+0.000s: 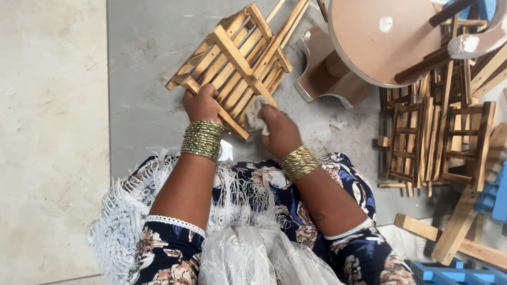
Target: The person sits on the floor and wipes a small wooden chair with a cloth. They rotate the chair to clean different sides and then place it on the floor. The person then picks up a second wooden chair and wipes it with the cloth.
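Seemed mid-rub on a slatted wooden rack (237, 58), pale and unfinished, tilted over the grey floor (142, 79) just beyond the knees. Gripped at its near corner by the left hand (200, 103); pressed along its lower rail by the right hand (280, 129), closed round a crumpled whitish cloth (255, 117). Probably called next for turning the rack toward unrubbed slats.

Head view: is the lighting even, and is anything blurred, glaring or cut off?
Head view: soft, even daylight with faint shadows under the slatted wooden frame; no strong glare on the grey floor; left hand, right hand and the white cloth are sharp; the round wooden stool and blue pieces are cropped by the frame edges.
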### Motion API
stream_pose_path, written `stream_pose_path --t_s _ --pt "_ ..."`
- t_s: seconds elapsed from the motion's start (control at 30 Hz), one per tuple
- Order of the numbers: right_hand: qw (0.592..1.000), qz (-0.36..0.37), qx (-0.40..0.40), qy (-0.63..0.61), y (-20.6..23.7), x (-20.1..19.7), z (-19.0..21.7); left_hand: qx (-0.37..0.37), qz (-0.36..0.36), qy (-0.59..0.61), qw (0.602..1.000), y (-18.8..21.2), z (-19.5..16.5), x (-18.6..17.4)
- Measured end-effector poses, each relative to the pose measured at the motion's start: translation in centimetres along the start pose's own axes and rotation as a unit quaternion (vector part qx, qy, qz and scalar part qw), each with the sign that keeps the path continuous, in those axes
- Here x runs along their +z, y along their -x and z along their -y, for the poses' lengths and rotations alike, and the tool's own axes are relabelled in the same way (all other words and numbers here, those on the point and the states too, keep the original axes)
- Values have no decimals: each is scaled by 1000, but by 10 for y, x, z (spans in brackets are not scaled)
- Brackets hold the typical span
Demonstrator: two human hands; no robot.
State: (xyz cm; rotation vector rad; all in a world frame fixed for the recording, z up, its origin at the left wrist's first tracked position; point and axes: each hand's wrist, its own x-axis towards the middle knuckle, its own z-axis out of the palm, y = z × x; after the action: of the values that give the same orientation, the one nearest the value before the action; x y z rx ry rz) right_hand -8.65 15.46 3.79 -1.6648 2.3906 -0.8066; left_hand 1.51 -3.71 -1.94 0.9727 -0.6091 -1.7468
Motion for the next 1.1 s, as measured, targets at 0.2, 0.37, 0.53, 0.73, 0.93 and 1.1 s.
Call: stream_pose_path --t_s 0.2,0.37,0.53,0.73,0.93,1.1 --pt "993 70 86 -27 8 29 -17 -18 -19 3 1000 9 0 5" --pt "952 173 251 28 18 29 -36 -17 -9 3 1000 11 -3 8" --pt "988 61 118 -74 17 12 -29 -12 -12 35 999 4 1 4" --pt "990 31 11 -140 6 25 -22 -6 -8 1 1000 4 5 3" --pt "977 58 139 -150 14 29 -38 -18 7 4 1000 15 3 8" --pt "986 55 142 -70 17 13 -33 -25 0 -2 1000 13 2 6"
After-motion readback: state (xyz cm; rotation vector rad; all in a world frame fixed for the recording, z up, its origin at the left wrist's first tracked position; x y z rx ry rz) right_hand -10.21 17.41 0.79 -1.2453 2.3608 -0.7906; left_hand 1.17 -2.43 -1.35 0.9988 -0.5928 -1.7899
